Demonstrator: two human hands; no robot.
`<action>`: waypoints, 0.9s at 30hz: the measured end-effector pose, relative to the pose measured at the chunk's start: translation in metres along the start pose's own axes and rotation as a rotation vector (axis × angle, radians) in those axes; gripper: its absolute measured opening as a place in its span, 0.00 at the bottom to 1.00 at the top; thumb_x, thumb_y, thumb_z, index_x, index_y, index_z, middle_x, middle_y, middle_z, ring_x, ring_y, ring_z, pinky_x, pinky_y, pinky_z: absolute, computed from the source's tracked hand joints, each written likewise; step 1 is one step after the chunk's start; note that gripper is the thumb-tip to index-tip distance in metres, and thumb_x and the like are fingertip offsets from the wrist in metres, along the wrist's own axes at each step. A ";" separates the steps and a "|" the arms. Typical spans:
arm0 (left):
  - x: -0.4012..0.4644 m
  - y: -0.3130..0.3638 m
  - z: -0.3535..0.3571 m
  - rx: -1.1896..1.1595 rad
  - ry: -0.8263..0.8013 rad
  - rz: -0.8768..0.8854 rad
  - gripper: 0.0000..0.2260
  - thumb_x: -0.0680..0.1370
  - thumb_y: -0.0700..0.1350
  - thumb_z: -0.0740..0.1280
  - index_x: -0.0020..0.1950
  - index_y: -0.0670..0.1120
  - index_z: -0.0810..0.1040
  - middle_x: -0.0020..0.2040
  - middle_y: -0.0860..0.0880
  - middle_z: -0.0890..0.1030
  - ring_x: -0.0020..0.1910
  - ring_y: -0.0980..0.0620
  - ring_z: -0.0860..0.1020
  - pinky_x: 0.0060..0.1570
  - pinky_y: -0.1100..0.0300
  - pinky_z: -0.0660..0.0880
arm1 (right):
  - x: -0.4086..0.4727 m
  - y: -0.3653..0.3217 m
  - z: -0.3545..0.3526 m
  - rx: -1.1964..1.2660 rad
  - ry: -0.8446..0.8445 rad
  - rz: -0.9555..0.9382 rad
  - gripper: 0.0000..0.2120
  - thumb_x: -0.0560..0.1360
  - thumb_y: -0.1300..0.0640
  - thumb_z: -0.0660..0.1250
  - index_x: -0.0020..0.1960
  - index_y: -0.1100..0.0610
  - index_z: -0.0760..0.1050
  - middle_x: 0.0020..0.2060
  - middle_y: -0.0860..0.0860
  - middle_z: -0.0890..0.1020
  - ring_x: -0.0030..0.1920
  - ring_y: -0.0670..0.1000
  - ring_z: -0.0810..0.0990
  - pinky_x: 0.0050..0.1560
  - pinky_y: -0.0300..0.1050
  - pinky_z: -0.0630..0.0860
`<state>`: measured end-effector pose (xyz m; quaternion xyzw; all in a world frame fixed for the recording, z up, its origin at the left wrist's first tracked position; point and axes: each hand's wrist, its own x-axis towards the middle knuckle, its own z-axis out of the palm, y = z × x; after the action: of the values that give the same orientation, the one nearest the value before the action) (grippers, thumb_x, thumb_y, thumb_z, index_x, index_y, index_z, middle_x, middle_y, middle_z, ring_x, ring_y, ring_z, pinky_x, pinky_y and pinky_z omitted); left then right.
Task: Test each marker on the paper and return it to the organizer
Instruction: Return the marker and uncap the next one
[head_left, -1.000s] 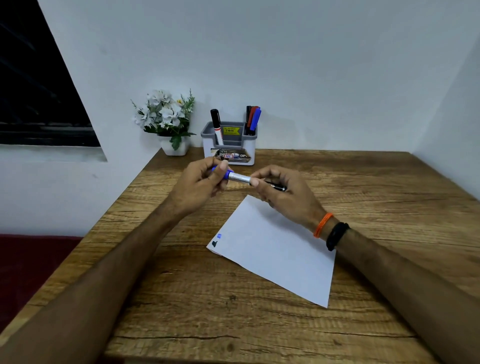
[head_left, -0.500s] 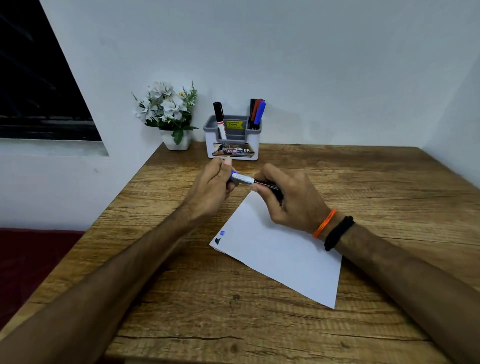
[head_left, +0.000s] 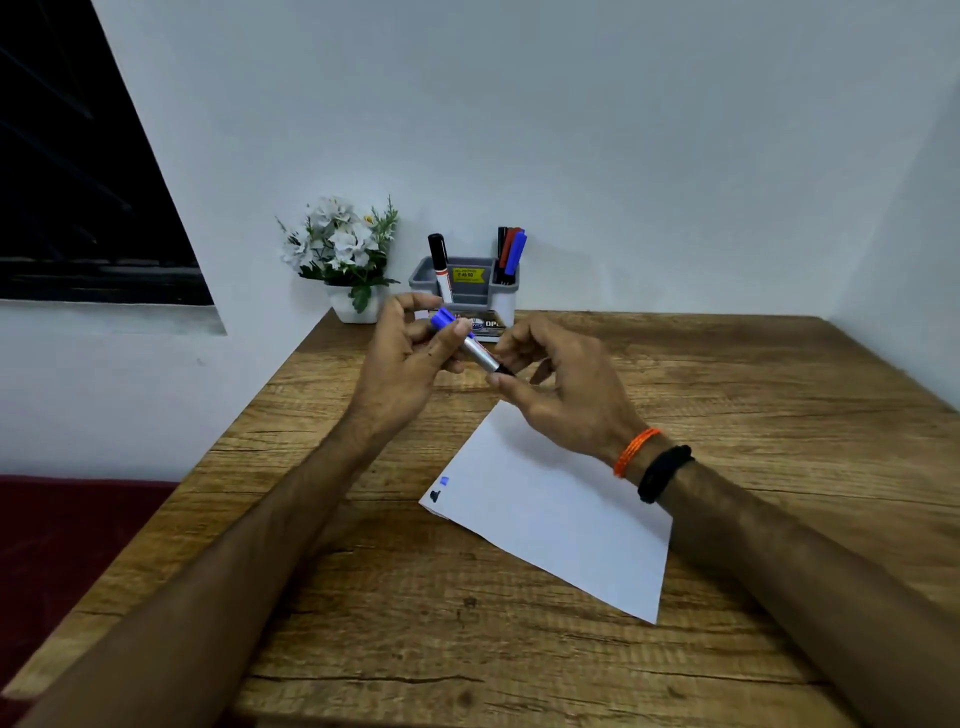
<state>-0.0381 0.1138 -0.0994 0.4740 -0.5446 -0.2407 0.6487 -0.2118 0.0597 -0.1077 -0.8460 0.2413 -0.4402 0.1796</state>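
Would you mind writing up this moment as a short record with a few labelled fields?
held item: blue-capped marker, held in the air above the table
left hand: fingers around the cap end
right hand: fingertips at the dark end
paper: flat on the table, a blue and a black mark near its left corner
organizer: by the wall, one marker in the left slot, several in the right
flower pot: left of the organizer

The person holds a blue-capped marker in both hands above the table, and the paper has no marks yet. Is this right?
Not quite. The head view shows the paper already has two marks near its left corner, one blue, one dark. The rest holds: both hands hold the marker above the table.
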 end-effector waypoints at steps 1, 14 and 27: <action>-0.001 0.002 0.001 -0.028 0.017 0.007 0.20 0.72 0.43 0.70 0.58 0.41 0.65 0.39 0.50 0.82 0.35 0.56 0.82 0.32 0.63 0.78 | 0.001 -0.002 -0.001 -0.010 -0.008 0.006 0.21 0.70 0.58 0.76 0.60 0.54 0.73 0.41 0.44 0.83 0.41 0.42 0.82 0.38 0.35 0.77; 0.004 -0.003 0.001 0.087 0.035 -0.041 0.33 0.61 0.64 0.75 0.59 0.49 0.69 0.42 0.49 0.84 0.45 0.52 0.83 0.45 0.52 0.79 | 0.010 -0.011 -0.004 -0.234 -0.080 -0.101 0.42 0.69 0.50 0.76 0.76 0.40 0.56 0.42 0.45 0.84 0.39 0.46 0.83 0.40 0.49 0.82; 0.020 -0.063 -0.030 1.100 -0.207 -0.117 0.30 0.74 0.68 0.59 0.66 0.49 0.74 0.65 0.50 0.76 0.63 0.49 0.73 0.64 0.45 0.68 | 0.097 0.013 0.009 -0.139 0.079 0.088 0.40 0.68 0.54 0.77 0.74 0.40 0.62 0.35 0.41 0.81 0.36 0.49 0.82 0.45 0.53 0.81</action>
<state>0.0090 0.0805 -0.1435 0.7458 -0.6234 -0.0024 0.2348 -0.1596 -0.0048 -0.0552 -0.8268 0.3153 -0.4472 0.1301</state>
